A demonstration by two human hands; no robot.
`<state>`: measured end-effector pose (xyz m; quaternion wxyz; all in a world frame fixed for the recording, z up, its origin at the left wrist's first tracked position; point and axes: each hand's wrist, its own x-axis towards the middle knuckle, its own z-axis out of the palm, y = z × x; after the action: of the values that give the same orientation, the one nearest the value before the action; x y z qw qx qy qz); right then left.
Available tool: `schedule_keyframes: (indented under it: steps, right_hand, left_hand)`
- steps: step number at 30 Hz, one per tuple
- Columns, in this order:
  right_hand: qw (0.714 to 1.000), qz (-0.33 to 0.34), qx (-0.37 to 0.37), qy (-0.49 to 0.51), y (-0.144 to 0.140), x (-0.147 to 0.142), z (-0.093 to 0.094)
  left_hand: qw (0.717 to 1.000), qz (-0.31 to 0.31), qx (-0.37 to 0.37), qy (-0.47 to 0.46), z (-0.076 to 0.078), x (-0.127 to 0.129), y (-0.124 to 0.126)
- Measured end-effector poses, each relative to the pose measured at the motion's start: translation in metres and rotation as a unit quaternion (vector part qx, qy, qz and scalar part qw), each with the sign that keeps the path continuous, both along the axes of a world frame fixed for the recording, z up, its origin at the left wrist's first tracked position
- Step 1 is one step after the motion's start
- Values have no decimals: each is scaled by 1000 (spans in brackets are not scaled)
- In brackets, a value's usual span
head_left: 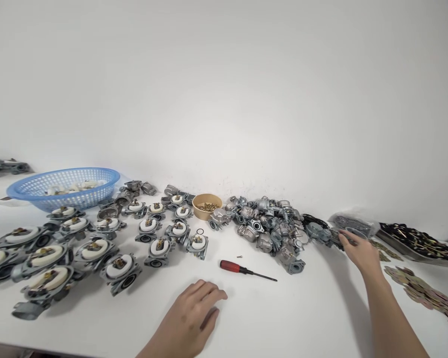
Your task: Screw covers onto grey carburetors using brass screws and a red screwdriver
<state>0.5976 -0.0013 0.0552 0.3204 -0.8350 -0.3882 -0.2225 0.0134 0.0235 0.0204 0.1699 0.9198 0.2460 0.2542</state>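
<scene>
Touching a grey metal casting (318,232) with my right hand (361,252) in the head view, at the right edge of the casting pile (267,223); can't tell if it's clamped. My left hand (190,313) is loose, thumb apart from bent fingers, near the red screwdriver (234,267).

Right hand (360,252) is touching a grey metal body (319,232) by the casting pile (269,226); left hand (192,313) is hovering or resting, can't tell which, fingers loosely curled.
Red-handled screwdriver (242,269) is lying on the tabletop (242,323) between the hands, its tip pointing right. Bodies with white floats (119,267) are covering the left side, blue basket (65,200) sitting behind. Tan bowl (206,215) is holding brass bits (209,207); flat plates (421,293) are overlapping at far right.
</scene>
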Motion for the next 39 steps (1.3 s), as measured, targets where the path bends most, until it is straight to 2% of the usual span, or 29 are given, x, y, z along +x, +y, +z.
schedule_keyframes:
  steps: [2, 5, 7, 9, 11, 13, 14, 16, 18, 21, 23, 25, 27, 31, 35, 39]
  right_hand:
    - [998, -14, 49, -21, -1, -8, 6]
    - [976, -13, 187, -111, 4, -38, 26]
    - [943, 61, 256, -203, 13, -77, 42]
    - [901, 190, 274, -276, 26, -133, 50]
    - [862, 371, 199, -283, 37, -197, 46]
    - [820, 505, 93, -254, 44, -256, 31]
    - [809, 534, 53, -242, 47, -280, 23]
    - [805, 557, -11, -205, 50, -313, 7]
    - [810, 568, -52, -138, 53, -330, 0]
    - [801, 587, -116, -30, 61, -345, 5]
    - [785, 602, -141, 30, 68, -360, 14]
    - [775, 610, -145, 80, 76, -379, 21]
    - [773, 608, -143, 115, 85, -399, 26]
    - [776, 599, -146, 131, 97, -426, 28]
    - [767, 612, -162, 104, 97, -433, 26]
    - [769, 616, -145, 95, 92, -431, 23]
  left_hand:
    - [1000, 1, 1, -8, 3, 0, -1]
    - [1000, 5, 6, -23, 5, 1, -2]
    - [999, 7, 10, -32, 5, 1, -3]
    - [999, 8, 19, -40, 4, 2, -3]
    - [998, 12, 36, -52, 4, 2, -4]
    - [995, 26, 71, -70, 8, -1, -3]
    - [992, 38, 93, -82, 13, -4, -1]
    - [981, 74, 141, -114, 26, -18, 4]
    - [965, 133, 170, -145, 45, -40, 13]
    - [945, 247, 160, -141, 69, -83, 28]
    - [936, 308, 126, -111, 75, -109, 38]
    - [932, 344, 89, -73, 73, -126, 47]
    - [934, 351, 63, -33, 66, -132, 53]
    - [938, 341, 56, 24, 54, -125, 60]
    - [940, 330, 84, 13, 54, -121, 64]
    - [941, 327, 84, 18, 53, -125, 67]
